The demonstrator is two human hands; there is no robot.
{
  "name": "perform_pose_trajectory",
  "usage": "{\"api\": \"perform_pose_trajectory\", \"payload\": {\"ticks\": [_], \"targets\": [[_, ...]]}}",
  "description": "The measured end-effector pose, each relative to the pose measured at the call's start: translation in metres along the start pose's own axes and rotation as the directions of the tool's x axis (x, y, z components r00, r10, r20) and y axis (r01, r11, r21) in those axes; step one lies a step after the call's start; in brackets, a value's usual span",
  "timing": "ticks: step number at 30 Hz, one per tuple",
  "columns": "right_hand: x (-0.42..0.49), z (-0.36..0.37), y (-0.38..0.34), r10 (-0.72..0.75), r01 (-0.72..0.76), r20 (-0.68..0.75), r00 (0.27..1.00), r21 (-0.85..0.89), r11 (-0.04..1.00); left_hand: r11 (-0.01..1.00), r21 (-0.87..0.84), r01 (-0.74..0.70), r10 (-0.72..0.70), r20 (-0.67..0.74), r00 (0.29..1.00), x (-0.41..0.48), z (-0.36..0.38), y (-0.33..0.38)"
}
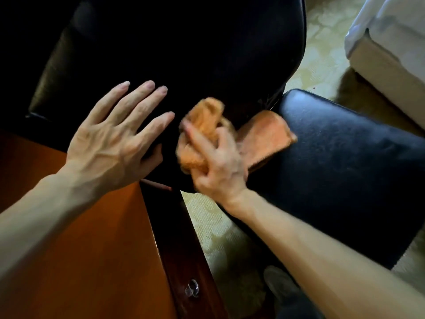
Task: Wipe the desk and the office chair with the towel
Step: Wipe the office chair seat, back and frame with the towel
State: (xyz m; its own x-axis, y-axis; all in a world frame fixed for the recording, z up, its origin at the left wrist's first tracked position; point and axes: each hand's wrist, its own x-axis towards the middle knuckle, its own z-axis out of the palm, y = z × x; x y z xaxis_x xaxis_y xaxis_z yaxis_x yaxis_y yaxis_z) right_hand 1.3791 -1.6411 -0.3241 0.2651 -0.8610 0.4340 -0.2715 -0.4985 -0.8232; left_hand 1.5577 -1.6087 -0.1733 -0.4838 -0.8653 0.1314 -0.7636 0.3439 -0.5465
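Right hand [220,166]: fingers curled tight round the bunched orange towel [204,120], pressing it to the dark upright panel of the office chair [345,157], near where the panel meets the padded black cushion. A loose flap of the towel lies over that cushion's near-left edge. Hand and cloth are blurred, so exact finger placement is unclear. Left hand [110,143]: fingers straight and spread, holding nothing, flat against the same dark panel just above the desk's far corner; looks like it's bracing the chair. Desk [80,249] sits lower left, with its front edge and a glass drawer knob [192,288] visible. Progress, my read: chair wipe under way and only a small patch covered, cushion and most of the panel left. Can't tell if the desk is wiped.
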Motion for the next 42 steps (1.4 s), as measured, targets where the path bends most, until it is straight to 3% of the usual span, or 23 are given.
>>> {"api": "perform_pose_trajectory", "payload": {"ticks": [3,5,7,8,10,13,16,20,23,24,26,27,28,30,32,34,36,39,42], "targets": [[-0.04,0.009,0.006,-0.041,0.072,0.268,0.963,-0.105,0.992,1.0,0.004,0.006,-0.006,0.012,1.0,-0.001,0.001,0.0],[-0.066,0.001,0.023,-0.071,0.154,0.484,0.872,-0.133,0.979,1.0,0.019,0.007,-0.007,-0.007,1.0,0.0,0.001,0.001],[-0.089,-0.013,0.038,0.012,0.105,0.647,0.762,-0.142,0.984,1.0,0.017,0.02,-0.019,-0.023,1.0,0.003,0.0,0.004],[-0.099,-0.019,0.043,0.088,0.014,0.663,0.743,-0.147,0.989,1.0,0.013,0.026,-0.026,-0.023,0.999,0.004,-0.001,0.005],[-0.113,-0.028,0.047,0.253,-0.239,0.593,0.765,-0.103,0.966,0.999,0.006,0.032,-0.032,-0.006,0.999,0.005,-0.002,0.006],[-0.092,-0.036,0.048,0.427,-0.483,0.3,0.853,0.144,0.864,0.999,-0.015,0.042,-0.042,0.015,0.999,0.005,-0.001,0.009],[-0.035,-0.042,0.047,0.485,-0.471,0.037,0.874,0.31,0.826,0.999,-0.031,0.039,-0.038,0.038,0.999,0.017,0.002,0.02],[0.036,-0.057,0.043,0.447,-0.395,-0.152,0.882,0.283,0.874,0.989,-0.107,0.098,-0.084,0.135,0.987,0.058,0.005,0.059],[0.07,-0.075,0.035,0.5,-0.391,-0.229,0.835,0.394,0.832,0.989,-0.129,0.078,-0.06,0.141,0.988,0.094,0.01,0.073],[0.082,-0.082,0.037,0.555,-0.38,-0.269,0.787,0.498,0.78,0.99,-0.128,0.067,-0.053,0.114,0.992,0.106,0.012,0.072],[0.11,-0.097,0.05,0.708,-0.255,-0.353,0.612,0.759,0.599,0.991,-0.129,0.027,-0.019,0.064,0.998,0.127,0.015,0.067],[0.124,-0.106,0.063,0.769,-0.147,-0.332,0.546,0.866,0.479,0.992,-0.124,0.005,0.0,0.043,0.999,0.139,0.017,0.064],[0.137,-0.111,0.08,0.797,-0.052,-0.257,0.546,0.939,0.339,0.993,-0.116,-0.014,0.016,0.021,1.0,0.151,0.021,0.061],[0.148,-0.109,0.099,0.788,-0.045,-0.081,0.61,0.99,0.136,0.996,-0.093,0.008,-0.01,-0.013,1.0,0.169,0.026,0.055],[0.149,-0.093,0.123,0.81,-0.25,0.039,0.585,0.959,0.135,0.995,-0.086,0.045,-0.047,-0.022,0.999,0.182,0.035,0.054],[0.147,-0.073,0.136,0.887,-0.555,0.123,0.445,0.815,0.166,0.997,-0.075,0.031,-0.032,-0.015,0.999,0.188,0.042,0.053],[0.144,-0.068,0.138,0.946,-0.738,0.134,0.295,0.661,0.136,0.998,-0.068,0.002,-0.002,0.0,1.0,0.189,0.05,0.051],[0.141,-0.07,0.138,0.957,-0.8,0.019,0.288,0.555,0.229,0.999,-0.014,-0.031,0.031,0.056,0.998,0.192,0.063,0.048],[0.112,-0.048,0.111,0.944,-0.861,0.05,0.327,0.426,0.276,0.999,0.029,-0.036,0.034,0.068,0.997,0.189,0.07,0.045]]}}
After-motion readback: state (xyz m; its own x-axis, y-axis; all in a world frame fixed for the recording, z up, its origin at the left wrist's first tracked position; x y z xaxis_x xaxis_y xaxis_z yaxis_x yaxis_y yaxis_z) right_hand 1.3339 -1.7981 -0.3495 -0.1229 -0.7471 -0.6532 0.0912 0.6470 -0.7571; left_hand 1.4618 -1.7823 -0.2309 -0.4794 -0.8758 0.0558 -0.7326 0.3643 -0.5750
